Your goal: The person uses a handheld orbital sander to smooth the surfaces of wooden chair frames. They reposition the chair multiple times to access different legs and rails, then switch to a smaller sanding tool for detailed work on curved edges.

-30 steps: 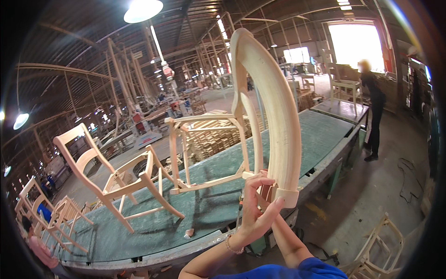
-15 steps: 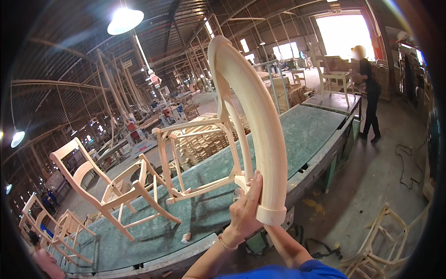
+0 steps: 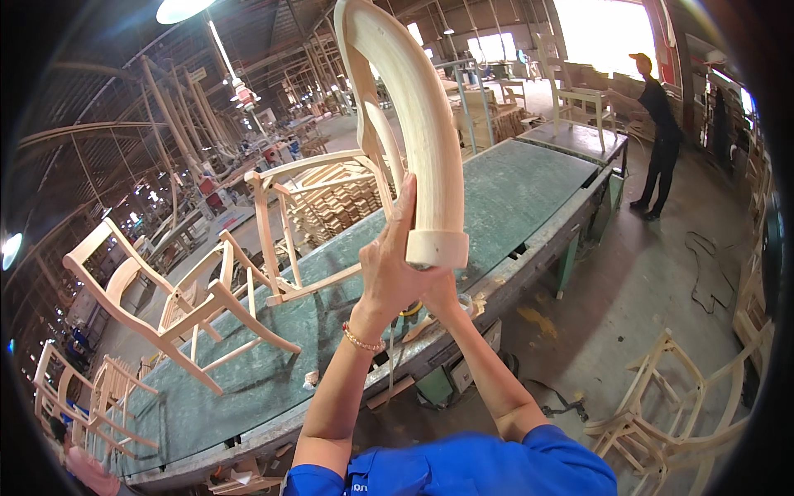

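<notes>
Left hand (image 3: 389,269) lies against the lower end of a curved pale wooden rail (image 3: 437,136), one digit pointing up its left side; whether it is clamped there, I cannot tell. Right hand (image 3: 442,293) meets it just under the rail's end, its fingers hidden. The rail tops the back of a chair (image 3: 385,136) on a long green table (image 3: 529,186), and rises near the table's near edge. A second chair (image 3: 164,337) stands toward the left end, with more chairs (image 3: 97,417) beyond. Past the right end, a person (image 3: 662,124) in dark clothes reaches toward another chair (image 3: 583,95). A chair frame (image 3: 630,420) rests on the floor, lower right.
</notes>
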### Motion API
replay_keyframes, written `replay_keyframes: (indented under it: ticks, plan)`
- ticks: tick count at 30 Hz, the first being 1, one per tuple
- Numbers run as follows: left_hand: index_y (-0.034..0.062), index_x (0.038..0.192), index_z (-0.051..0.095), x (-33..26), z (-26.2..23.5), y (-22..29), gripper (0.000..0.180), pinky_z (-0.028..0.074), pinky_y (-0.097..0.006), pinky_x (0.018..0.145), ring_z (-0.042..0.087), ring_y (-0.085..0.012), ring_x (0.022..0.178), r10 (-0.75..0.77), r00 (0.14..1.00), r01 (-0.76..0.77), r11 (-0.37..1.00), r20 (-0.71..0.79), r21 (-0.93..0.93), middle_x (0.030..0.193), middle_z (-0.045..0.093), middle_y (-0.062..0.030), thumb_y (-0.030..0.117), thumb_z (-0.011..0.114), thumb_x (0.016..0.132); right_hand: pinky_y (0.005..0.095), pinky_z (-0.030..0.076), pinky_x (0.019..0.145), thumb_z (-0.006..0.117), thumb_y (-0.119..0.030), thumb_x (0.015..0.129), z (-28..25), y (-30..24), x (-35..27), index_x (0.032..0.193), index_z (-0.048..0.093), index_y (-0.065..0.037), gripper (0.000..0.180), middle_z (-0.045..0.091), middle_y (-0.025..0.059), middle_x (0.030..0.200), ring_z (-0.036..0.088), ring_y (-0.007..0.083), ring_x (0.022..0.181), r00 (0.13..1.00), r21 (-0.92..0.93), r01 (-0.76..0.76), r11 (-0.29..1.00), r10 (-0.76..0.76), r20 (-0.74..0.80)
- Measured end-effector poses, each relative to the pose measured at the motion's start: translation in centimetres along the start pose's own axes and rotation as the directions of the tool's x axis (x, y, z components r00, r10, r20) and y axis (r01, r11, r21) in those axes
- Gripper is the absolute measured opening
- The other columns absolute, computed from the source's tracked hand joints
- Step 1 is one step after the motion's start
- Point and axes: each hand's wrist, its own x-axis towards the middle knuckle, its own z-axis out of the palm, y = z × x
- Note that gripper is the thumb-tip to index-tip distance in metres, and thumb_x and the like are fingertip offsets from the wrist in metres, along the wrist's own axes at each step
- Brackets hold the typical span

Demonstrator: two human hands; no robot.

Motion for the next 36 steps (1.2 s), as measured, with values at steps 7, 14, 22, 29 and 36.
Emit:
replay_keyframes:
  ticks: [7,14,22,29,36]
  plan:
    - [0.0049,0.148,0.029,1.9,-0.3,-1.6,0.112,0.057,-0.041,0.076,0.067,-0.0340,0.096,0.055,0.998,-0.055,0.998,-0.030,0.012,0.138,0.051,-0.0189,0.025,0.085,0.053,0.0395,0.046,0.094,0.073,-0.010,0.080,2.7,-0.2,0.8,0.120,0.054,0.001,0.046,0.060,0.0181,0.116,0.058,0.0324,0.109,0.989,-0.009,0.107,0.994,-0.107,-0.101]
    - [-0.0092,0.140,0.032,3.9,0.4,-4.3,0.112,0.056,-0.039,0.071,0.069,-0.0355,0.086,0.220,0.951,-0.238,0.969,-0.217,-0.060,0.135,0.047,-0.0308,0.033,0.086,0.052,0.0390,0.046,0.094,0.073,-0.011,0.081,6.7,3.0,3.0,0.119,0.054,0.002,0.045,0.062,0.0171,0.113,0.059,0.0298,0.107,0.991,0.073,0.082,0.994,-0.074,-0.112]
    - [0.0040,0.131,0.048,5.6,-2.1,-13.5,0.088,0.053,-0.037,0.082,0.067,-0.0284,0.088,0.329,0.944,-0.327,0.903,-0.041,-0.280,0.126,0.060,-0.0166,0.046,0.082,0.061,0.0384,0.045,0.095,0.074,-0.013,0.082,10.3,9.2,6.7,0.118,0.054,0.003,0.044,0.063,0.0160,0.109,0.060,0.0269,0.104,0.983,0.198,-0.026,0.980,0.060,-0.172]
    - [0.0060,0.126,0.058,-11.0,-6.9,-39.7,0.051,0.037,-0.043,0.107,0.049,-0.0315,0.125,-0.196,0.878,0.339,0.898,-0.436,0.280,0.131,0.056,-0.0158,0.023,0.074,0.081,0.0371,0.044,0.098,0.070,-0.028,0.089,9.7,13.7,11.2,0.117,0.056,0.004,0.046,0.066,0.0157,0.106,0.061,0.0207,0.104,0.976,0.083,-0.010,0.997,0.028,-0.217]
    - [0.0033,0.141,0.038,-28.5,-7.8,-57.4,0.056,0.033,-0.042,0.108,0.040,-0.0256,0.133,-0.971,0.132,0.399,0.234,-0.197,-0.887,0.140,0.047,-0.0060,0.042,0.038,0.101,0.0420,0.046,0.095,0.067,-0.073,0.069,14.4,17.0,15.2,0.105,0.056,-0.003,0.079,0.065,0.0111,0.093,0.063,0.0258,0.097,0.978,0.394,-0.077,0.916,0.147,-0.151]
